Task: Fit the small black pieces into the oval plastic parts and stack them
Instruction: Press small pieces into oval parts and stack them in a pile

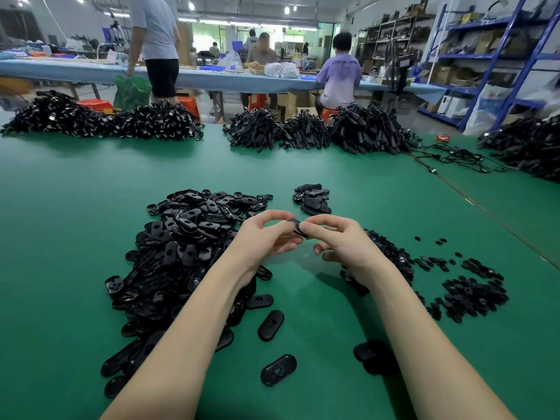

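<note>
While our left hand (266, 237) and right hand (339, 241) meet above the green mat (75, 207), we pinch one oval plastic part (296, 228) between the fingertips of both, with the fingers curled round its edges. Whether a small black piece already sits in it we cannot tell; the fingers hide most of it.

We judge this to be the fitting step. To do it well, we would keep the oval steady in the left fingers and press the piece squarely into its opening with the right thumb, rather than at a tilt, feeling for it to seat flush before letting go.

From the hands, the big heap of unfilled ovals (188, 237) lies at nine o'clock, the loose small black pieces (472, 295) at four o'clock, and a short stack of finished parts (313, 199) at twelve o'clock, well apart from the heap. A few single ovals (270, 325) lie at six o'clock between our forearms.

The ovals look like hard, glossy moulded plastic, flat with rounded ends and a keyhole-like cutout in the middle. The small pieces look duller and more irregular. The mat looks smooth and matte.
</note>
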Motion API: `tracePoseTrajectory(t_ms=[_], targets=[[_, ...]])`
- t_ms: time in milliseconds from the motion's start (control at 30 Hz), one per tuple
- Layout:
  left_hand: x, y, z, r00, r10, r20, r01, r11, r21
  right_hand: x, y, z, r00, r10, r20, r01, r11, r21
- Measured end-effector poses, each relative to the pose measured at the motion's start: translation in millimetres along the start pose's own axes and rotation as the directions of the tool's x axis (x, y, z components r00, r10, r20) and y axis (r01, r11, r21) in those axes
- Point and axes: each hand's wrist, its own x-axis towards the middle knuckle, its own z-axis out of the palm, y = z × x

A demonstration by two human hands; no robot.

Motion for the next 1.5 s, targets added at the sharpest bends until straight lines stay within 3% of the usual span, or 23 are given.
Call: tracePoseTrajectory(t_ms=[133,367,933,1500], targets=[[-3,0,-3,0.998,0.003,0.058,-0.006,0.999,0.051,2,0,-3,1.000,-0.009,0.028,0.009,1.000,0.004],[-4,-2,-4,0.999,-0.005,0.044,0.004,1.000,0.022,3,2,-3,0.997,0.032,0.073,-0.033,0.999,0.009],[-1,-8,-9,1.000,-0.021,0.012,0.020,0.993,0.115,5,7,0,1.000,0.001,0.008,0.000,0.991,-0.130],[-1,-14,-10,0.996,-0.077,0.048,0.075,0.996,0.046,6,13,4,1.000,0.014,-0.012,-0.014,1.000,-0.027]])
